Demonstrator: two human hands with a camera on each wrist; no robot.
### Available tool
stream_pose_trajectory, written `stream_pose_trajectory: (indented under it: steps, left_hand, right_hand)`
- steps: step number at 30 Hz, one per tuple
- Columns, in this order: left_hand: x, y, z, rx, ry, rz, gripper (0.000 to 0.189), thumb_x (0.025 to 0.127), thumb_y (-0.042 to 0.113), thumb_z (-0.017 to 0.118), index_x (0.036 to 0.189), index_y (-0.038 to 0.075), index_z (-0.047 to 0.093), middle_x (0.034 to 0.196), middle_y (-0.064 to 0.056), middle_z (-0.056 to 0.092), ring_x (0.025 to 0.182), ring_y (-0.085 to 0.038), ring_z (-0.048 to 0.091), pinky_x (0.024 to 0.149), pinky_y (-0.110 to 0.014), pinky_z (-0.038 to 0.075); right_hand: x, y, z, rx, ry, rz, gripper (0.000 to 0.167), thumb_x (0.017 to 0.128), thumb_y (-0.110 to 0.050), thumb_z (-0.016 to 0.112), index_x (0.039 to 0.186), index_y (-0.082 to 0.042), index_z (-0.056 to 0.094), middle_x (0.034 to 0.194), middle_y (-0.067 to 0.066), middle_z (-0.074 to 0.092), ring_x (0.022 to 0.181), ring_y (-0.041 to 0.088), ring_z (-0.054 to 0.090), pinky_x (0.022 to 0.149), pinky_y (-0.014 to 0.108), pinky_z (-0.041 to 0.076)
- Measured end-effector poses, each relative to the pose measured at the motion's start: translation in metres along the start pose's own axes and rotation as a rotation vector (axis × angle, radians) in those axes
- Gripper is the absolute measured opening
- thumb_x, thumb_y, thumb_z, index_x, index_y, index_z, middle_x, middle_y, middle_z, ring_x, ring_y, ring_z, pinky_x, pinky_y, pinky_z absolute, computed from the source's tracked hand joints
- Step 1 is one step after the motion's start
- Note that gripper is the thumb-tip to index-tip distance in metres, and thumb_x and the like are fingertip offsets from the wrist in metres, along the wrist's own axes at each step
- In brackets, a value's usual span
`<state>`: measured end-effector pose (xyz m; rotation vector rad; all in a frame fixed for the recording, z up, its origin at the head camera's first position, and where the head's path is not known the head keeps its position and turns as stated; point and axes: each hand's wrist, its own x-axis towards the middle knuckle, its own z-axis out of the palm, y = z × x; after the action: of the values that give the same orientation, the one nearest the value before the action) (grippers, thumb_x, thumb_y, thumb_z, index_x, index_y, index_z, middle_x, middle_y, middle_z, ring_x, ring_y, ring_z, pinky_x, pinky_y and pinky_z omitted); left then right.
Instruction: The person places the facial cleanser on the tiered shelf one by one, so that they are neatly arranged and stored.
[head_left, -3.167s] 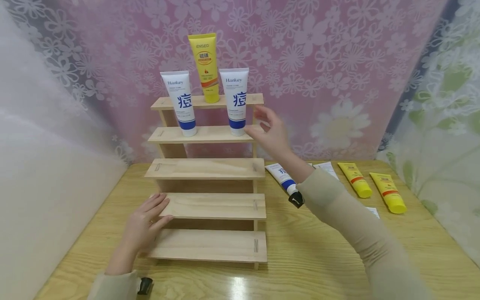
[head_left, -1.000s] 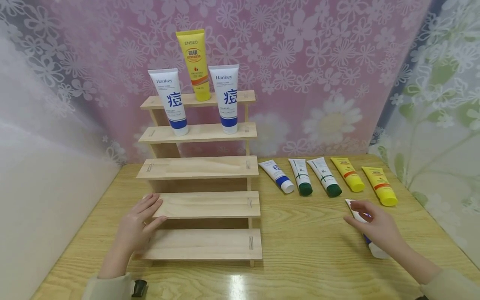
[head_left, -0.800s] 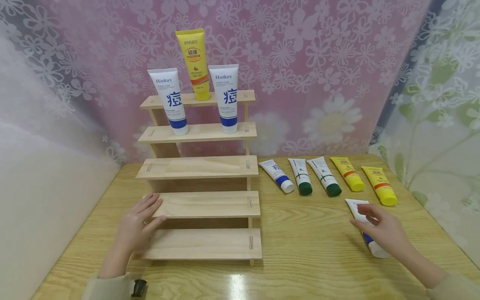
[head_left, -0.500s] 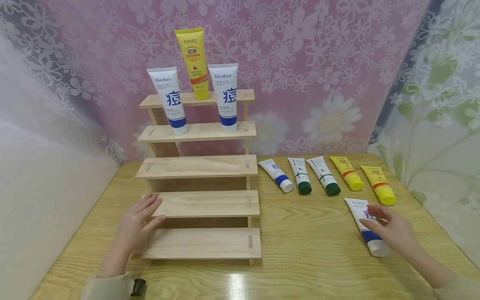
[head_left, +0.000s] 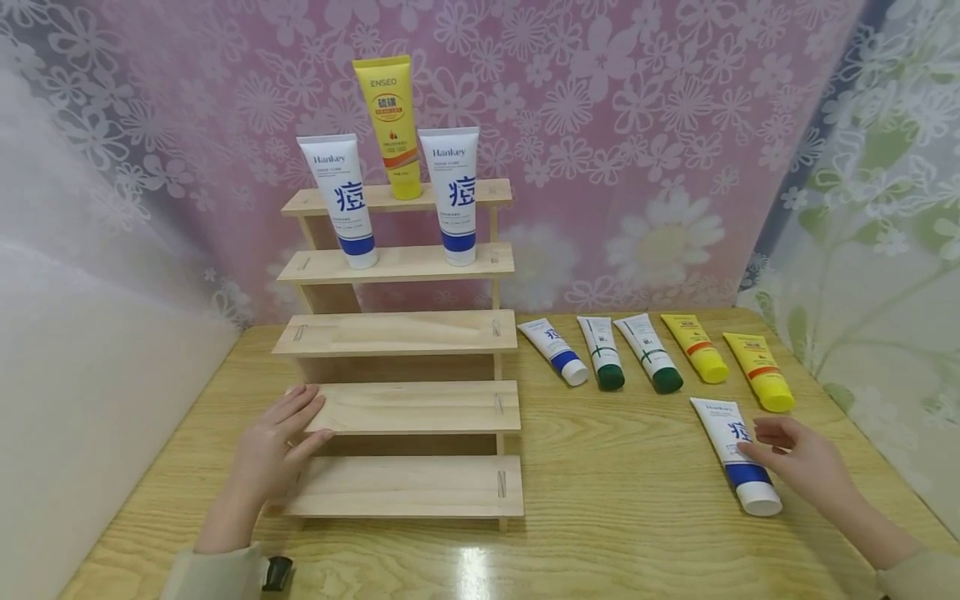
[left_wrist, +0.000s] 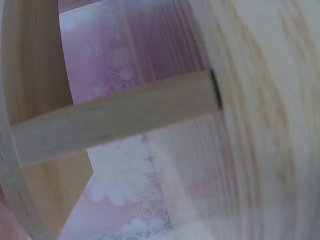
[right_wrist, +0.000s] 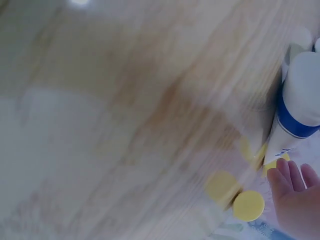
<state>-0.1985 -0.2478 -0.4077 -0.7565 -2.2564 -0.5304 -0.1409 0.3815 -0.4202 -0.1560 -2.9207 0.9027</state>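
Observation:
My left hand [head_left: 272,442] rests on the left end of the wooden stepped rack [head_left: 408,408], fingers laid over the second step from the bottom. At the right, my right hand [head_left: 806,462] is beside a white face-wash tube [head_left: 726,433] with a blue band, which lies on the table. The thumb overlaps the tube's right edge in the head view; the fingers are loosely bent. The right wrist view shows this hand [right_wrist: 296,197] with fingers extended near the tube [right_wrist: 302,95]. Only the rack's boards [left_wrist: 115,117] fill the left wrist view, with a sliver of hand.
A yellow tube [head_left: 390,129] stands on the rack's top step, two white-and-blue tubes [head_left: 337,200] one step below. Along the back right lie another white-and-blue tube [head_left: 553,350], two green-capped tubes [head_left: 602,354] and two yellow tubes [head_left: 693,346]. A flowered backdrop [head_left: 600,167] stands behind.
My right hand has left the right standing white tube and come down to the lying one, then slid rightward across it to its right edge. The left hand stays on the rack.

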Motion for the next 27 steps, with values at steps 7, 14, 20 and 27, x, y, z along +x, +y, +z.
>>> stream_pose_trajectory:
  steps: [7, 14, 20, 27]
  left_hand:
    - [0.0, 0.0, 0.0, 0.007, -0.007, -0.005, 0.058, 0.082, 0.048, 0.052, 0.107, -0.003, 0.062, 0.116, -0.017, 0.055, 0.107, -0.036, 0.049, 0.103, -0.021, 0.025]
    - [0.0, 0.0, 0.001, 0.013, 0.003, 0.005, 0.061, 0.083, 0.051, 0.048, 0.107, -0.004, 0.062, 0.115, -0.018, 0.056, 0.106, -0.037, 0.05, 0.103, -0.024, 0.027]
    - [0.001, 0.001, 0.0, 0.003, 0.0, 0.008, 0.061, 0.083, 0.051, 0.049, 0.106, -0.004, 0.062, 0.114, -0.019, 0.056, 0.105, -0.038, 0.05, 0.103, -0.021, 0.025]
    - [0.002, 0.0, 0.0, -0.004, 0.033, 0.037, 0.06, 0.083, 0.049, 0.05, 0.105, -0.005, 0.062, 0.113, -0.019, 0.057, 0.104, -0.039, 0.051, 0.102, -0.025, 0.028]
  right_hand:
    - [0.005, 0.004, -0.002, -0.015, -0.063, 0.038, 0.071, 0.08, -0.046, 0.06, 0.114, 0.014, 0.044, 0.102, 0.029, 0.054, 0.089, 0.04, 0.054, 0.066, 0.042, 0.052]
    - [0.01, 0.002, -0.002, -0.001, -0.148, 0.114, 0.082, 0.077, -0.054, 0.058, 0.117, 0.015, 0.04, 0.102, 0.029, 0.054, 0.089, 0.038, 0.053, 0.069, 0.042, 0.051]
    - [0.013, 0.0, -0.002, -0.005, -0.201, 0.141, 0.086, 0.078, -0.057, 0.056, 0.119, 0.017, 0.038, 0.104, 0.031, 0.052, 0.092, 0.04, 0.051, 0.071, 0.045, 0.049]
    - [0.015, -0.002, -0.002, 0.021, -0.258, 0.18, 0.092, 0.077, -0.059, 0.055, 0.121, 0.019, 0.033, 0.107, 0.035, 0.047, 0.092, 0.041, 0.05, 0.072, 0.045, 0.049]
